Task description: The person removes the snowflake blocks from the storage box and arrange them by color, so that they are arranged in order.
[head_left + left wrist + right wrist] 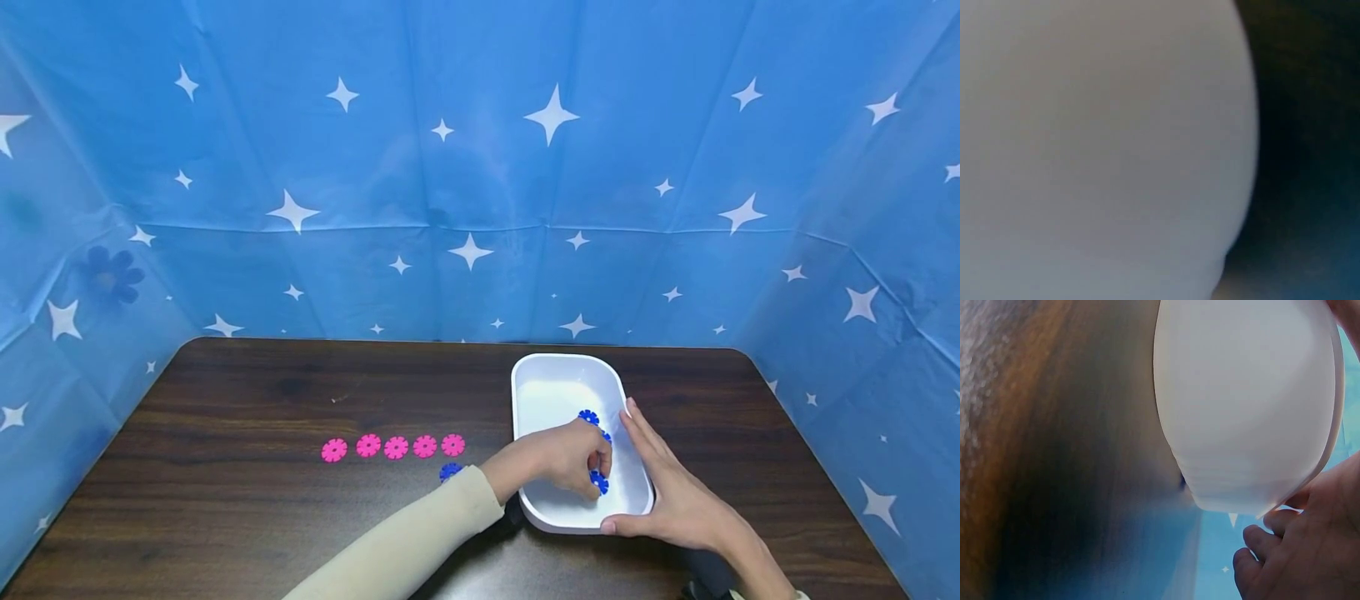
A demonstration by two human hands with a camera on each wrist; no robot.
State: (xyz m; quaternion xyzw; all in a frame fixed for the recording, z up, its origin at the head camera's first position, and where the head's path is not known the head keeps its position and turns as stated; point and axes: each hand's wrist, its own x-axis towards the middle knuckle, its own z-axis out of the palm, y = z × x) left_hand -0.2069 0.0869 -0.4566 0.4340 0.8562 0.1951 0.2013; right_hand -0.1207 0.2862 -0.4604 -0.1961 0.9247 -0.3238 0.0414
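A white tray [555,396] stands on the table with several small blue notched discs [588,417] inside. My left hand [573,457] reaches down into it, thumb and curled fingers pinching a blue disc [599,482]. At the tray's right side my right hand [678,500] grips the rim, thumb at the near corner and fingers along the side. The right wrist view shows the tray's outer wall [1247,406] and that hand's fingers [1260,540] at its edge. Only the blurred white wall [1110,144] fills most of the left wrist view.
Left of the tray, several pink notched discs [396,447] lie in a row on the dark wooden table [225,517]. Another blue disc [451,472] sits below the row's right end, partly hidden by the left sleeve [420,533]. A blue starry curtain [480,167] encloses the back and sides.
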